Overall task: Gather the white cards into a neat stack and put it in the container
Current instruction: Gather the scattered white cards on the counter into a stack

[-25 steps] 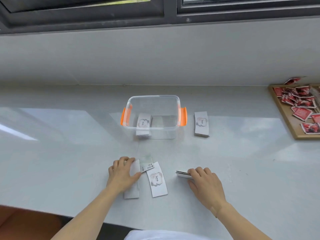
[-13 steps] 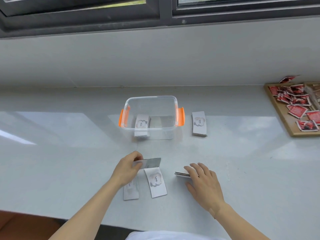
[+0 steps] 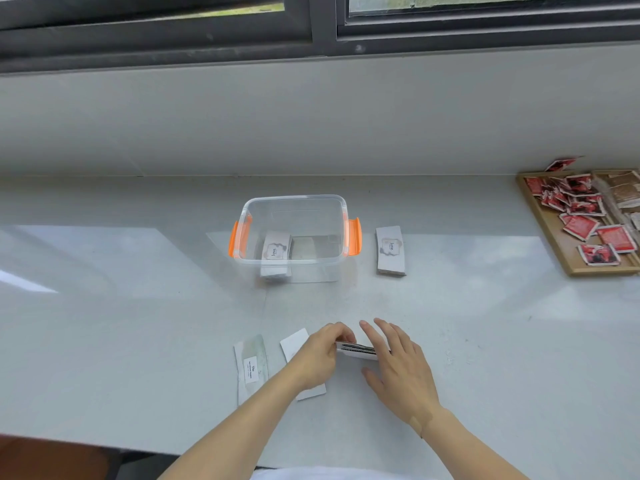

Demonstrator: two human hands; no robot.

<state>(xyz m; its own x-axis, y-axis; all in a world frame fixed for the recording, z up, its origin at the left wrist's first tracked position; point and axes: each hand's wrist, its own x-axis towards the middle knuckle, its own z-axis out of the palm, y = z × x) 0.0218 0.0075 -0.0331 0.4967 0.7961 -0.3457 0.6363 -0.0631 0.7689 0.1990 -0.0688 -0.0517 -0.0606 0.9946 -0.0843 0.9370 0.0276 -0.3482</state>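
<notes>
Pale grey counter (image 3: 104, 341) with a glossy surface, carrying broad soft reflections of daylight at left and right. Behind it rises a plain light grey wall ledge (image 3: 311, 116), meeting the counter in a straight seam. Above the ledge runs a dark window frame (image 3: 325, 32) with a vertical mullion; strips of green show through the glass. At the lower left edge, a reddish-brown surface (image 3: 41, 459) lies below the counter edge.

Soft daylight falls from the dark-framed window (image 3: 311, 32) at twelve o'clock. Broad pale glare patches lie on the glossy grey-white countertop (image 3: 104, 306) at nine and three o'clock. Shadows are faint. Wide-angle bending curves the frame's edges; detail is slightly soft throughout.
</notes>
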